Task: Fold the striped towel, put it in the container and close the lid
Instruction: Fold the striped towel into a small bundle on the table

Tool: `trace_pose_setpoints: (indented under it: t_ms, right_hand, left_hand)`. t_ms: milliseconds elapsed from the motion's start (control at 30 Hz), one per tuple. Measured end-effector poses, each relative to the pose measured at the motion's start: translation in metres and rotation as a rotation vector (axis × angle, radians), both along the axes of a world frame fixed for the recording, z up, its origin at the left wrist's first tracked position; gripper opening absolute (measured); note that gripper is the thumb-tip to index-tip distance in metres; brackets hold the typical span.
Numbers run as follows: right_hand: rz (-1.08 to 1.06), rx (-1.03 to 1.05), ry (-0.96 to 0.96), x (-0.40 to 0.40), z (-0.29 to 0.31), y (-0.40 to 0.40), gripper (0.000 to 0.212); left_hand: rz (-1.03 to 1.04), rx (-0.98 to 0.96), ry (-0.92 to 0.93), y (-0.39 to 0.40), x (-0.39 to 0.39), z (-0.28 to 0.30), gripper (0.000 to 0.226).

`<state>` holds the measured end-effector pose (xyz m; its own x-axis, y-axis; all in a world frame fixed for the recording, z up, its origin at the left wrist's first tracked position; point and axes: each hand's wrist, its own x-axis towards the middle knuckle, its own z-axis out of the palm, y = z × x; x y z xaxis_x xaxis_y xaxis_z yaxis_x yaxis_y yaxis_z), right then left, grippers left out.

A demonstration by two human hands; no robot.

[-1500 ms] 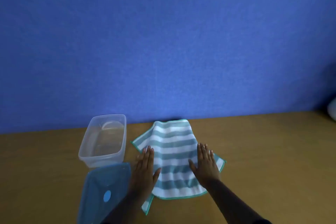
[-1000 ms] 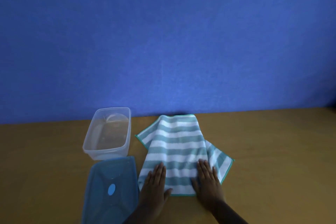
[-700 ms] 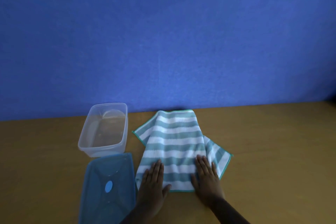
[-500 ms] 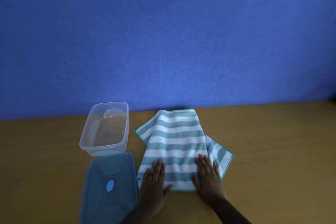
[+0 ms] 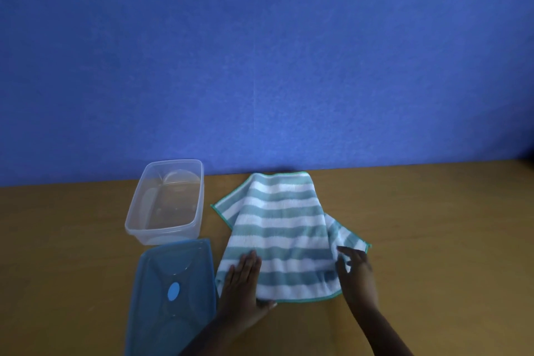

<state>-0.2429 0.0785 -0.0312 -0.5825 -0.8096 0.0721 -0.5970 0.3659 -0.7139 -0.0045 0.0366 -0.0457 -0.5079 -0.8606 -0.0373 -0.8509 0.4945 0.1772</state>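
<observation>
The teal-and-white striped towel lies loosely folded on the wooden table, with a lower layer sticking out at its left and right. My left hand rests flat on the towel's near left corner, fingers together. My right hand is at the towel's near right edge, fingers and thumb curled around the slightly raised top layer. The clear plastic container stands empty to the left of the towel. Its blue lid lies flat in front of it, beside my left hand.
A blue wall rises straight behind the table's far edge, just beyond the towel and container. Bare wood extends to the right of the towel and left of the container.
My right hand has slid off the top of the towel to its right edge and curled around it. My left hand stays flat on the near left corner. The towel has barely shifted.
</observation>
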Motion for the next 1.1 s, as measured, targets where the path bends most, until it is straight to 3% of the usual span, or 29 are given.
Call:
trace_pose_setpoints:
  t_ms: [167,300,433,533,567,600,700,767,900,1000,1100]
  right_hand:
    - [-0.281,0.356,-0.115,-0.003,-0.001,0.004,0.051]
    - [-0.238,0.337,-0.143,-0.012,-0.007,-0.003,0.028]
    - [-0.31,0.083,-0.487,-0.027,0.008,-0.017,0.015]
    - [-0.46,-0.231,-0.701,-0.037,0.03,-0.022,0.025]
    - [-0.477,-0.329,-0.766,-0.039,0.042,-0.023,0.027]
    - [-0.464,-0.418,-0.828,-0.04,0.053,-0.024,0.027]
    - [-0.348,-0.563,-0.918,-0.037,0.086,-0.029,0.027]
    - [-0.3,-0.498,-0.882,-0.035,0.093,-0.035,0.027]
    - [-0.336,-0.083,-0.597,-0.025,0.071,-0.037,0.013]
    - [-0.479,0.189,-0.469,-0.012,0.044,-0.027,0.054]
    - [-0.543,0.171,-0.571,-0.004,0.028,-0.023,0.065]
  left_hand:
    - [-0.073,-0.029,-0.023,-0.001,0.004,0.005,0.084]
    - [-0.118,-0.055,-0.057,-0.002,0.006,0.008,0.076]
    - [-0.114,-0.088,-0.052,-0.007,0.007,0.011,0.059]
    - [-0.102,-0.198,-0.04,-0.011,0.011,0.016,0.023]
    - [-0.086,-0.187,-0.046,-0.012,0.013,0.018,0.032]
    - [-0.066,-0.183,-0.053,-0.015,0.015,0.02,0.036]
    - [0.048,-0.218,0.0,-0.023,0.016,0.044,0.013]
    - [0.094,-0.154,0.025,-0.028,0.014,0.055,0.031]
    - [0.076,-0.146,0.128,-0.028,0.005,0.073,0.025]
    - [0.052,-0.158,0.169,-0.028,0.0,0.077,0.024]
    - [0.024,-0.205,0.17,-0.028,-0.004,0.079,0.026]
